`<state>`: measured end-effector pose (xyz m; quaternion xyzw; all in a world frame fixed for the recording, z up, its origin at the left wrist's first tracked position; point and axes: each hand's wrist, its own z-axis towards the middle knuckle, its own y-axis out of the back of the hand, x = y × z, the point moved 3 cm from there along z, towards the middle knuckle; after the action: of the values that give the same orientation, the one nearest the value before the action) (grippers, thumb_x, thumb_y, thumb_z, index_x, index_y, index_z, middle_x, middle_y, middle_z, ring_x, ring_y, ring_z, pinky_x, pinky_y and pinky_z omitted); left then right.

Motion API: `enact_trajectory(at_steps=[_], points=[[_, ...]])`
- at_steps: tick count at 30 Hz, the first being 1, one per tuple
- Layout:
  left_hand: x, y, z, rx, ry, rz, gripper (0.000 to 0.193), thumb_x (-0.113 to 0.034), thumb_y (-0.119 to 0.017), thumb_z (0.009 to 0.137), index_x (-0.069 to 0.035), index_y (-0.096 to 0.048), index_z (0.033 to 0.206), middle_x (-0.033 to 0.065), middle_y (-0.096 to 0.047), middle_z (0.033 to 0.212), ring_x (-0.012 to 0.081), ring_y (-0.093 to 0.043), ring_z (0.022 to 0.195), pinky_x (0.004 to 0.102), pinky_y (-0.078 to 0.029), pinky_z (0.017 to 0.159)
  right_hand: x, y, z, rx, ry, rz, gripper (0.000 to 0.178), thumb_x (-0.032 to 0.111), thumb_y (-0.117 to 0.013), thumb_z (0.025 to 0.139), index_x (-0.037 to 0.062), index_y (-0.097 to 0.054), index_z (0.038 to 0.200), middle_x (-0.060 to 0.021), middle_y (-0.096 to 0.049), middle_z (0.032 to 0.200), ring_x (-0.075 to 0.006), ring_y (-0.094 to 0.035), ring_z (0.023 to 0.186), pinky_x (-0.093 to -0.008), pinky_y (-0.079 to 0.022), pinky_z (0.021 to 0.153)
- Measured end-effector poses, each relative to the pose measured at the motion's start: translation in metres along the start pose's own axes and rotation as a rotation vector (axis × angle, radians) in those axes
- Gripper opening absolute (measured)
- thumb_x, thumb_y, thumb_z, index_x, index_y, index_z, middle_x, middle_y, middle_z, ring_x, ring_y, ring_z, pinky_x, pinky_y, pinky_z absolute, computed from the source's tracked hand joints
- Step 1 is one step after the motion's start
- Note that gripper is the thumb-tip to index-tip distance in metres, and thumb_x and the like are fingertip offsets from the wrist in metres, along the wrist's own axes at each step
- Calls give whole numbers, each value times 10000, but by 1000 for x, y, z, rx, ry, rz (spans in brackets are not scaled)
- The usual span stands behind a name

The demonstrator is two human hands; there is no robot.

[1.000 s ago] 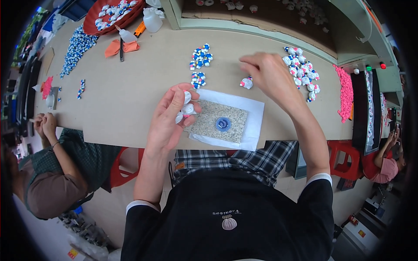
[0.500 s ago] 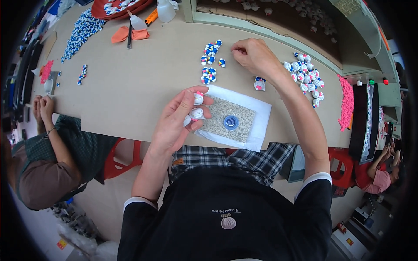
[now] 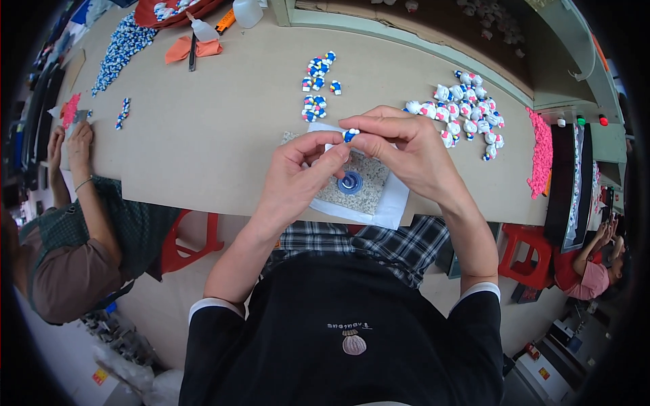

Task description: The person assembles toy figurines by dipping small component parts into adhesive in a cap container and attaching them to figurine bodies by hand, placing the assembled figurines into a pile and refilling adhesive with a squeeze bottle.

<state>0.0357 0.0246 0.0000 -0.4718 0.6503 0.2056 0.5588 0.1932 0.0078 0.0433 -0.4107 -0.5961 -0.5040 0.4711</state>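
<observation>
My left hand [image 3: 306, 170] and my right hand [image 3: 412, 150] meet above the grey speckled slab [image 3: 371, 196]. My right thumb and forefinger pinch a tiny blue-and-white figurine body [image 3: 351, 135]. The left fingertips come up against it from the other side. Curled left fingers hide most of what that hand holds; white figurine heads with pink details were in it earlier. A small round blue-rimmed dish [image 3: 349, 183] sits on the slab, partly below my left fingertips. White paper [image 3: 391, 203] lies under the slab.
Small blue-and-white bodies [image 3: 315, 107] stand in groups beyond my hands. Finished white figurines [image 3: 467, 111] cluster at right, beside pink pieces [image 3: 539, 152]. Far left are a blue pile [image 3: 125, 51], a red tray [image 3: 145, 15] and a squeeze bottle [image 3: 205, 29]. A co-worker's hands [image 3: 80, 139] work at left.
My right hand has come back from the far side of the table to my left hand, now with a small blue body. The left has turned inward. The co-worker's hands have moved farther onto the table.
</observation>
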Motion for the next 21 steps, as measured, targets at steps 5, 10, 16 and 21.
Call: enact_trajectory(at_steps=[5, 10, 16, 21], points=[[-4, 13, -10, -65, 43, -104, 275, -163, -552, 890, -17, -570, 1123, 35, -592, 834, 45, -531, 689, 169, -345, 516, 11, 3, -10, -52, 76, -378, 193, -2, -622, 750, 19, -674, 935, -88, -642, 851, -167, -609, 745, -278, -490, 674], [0, 36, -17, -81, -1, -182, 276, -153, -514, 912, -19, -549, 1150, 42, -578, 853, 51, -518, 704, 178, -341, 509, -1, -20, -28, 145, 199, -638, 220, -39, -603, 702, 10, -669, 906, -115, -612, 820, -225, -594, 757, -310, -491, 676], [-3, 28, -22, -19, 103, -327, 242, -160, -501, 920, -34, -526, 1125, 28, -562, 912, 57, -503, 703, 174, -331, 508, -5, -23, -33, 164, 138, -705, 222, -35, -599, 703, 15, -669, 907, -111, -598, 803, -233, -581, 745, -336, -481, 661], [3, 21, -20, 7, 77, -287, 222, -122, -500, 915, -31, -514, 1117, 63, -597, 911, 67, -526, 733, 168, -346, 519, -13, -18, -30, 107, -200, -293, 190, 25, -631, 775, -8, -663, 959, -98, -622, 827, -159, -599, 705, -287, -475, 634]])
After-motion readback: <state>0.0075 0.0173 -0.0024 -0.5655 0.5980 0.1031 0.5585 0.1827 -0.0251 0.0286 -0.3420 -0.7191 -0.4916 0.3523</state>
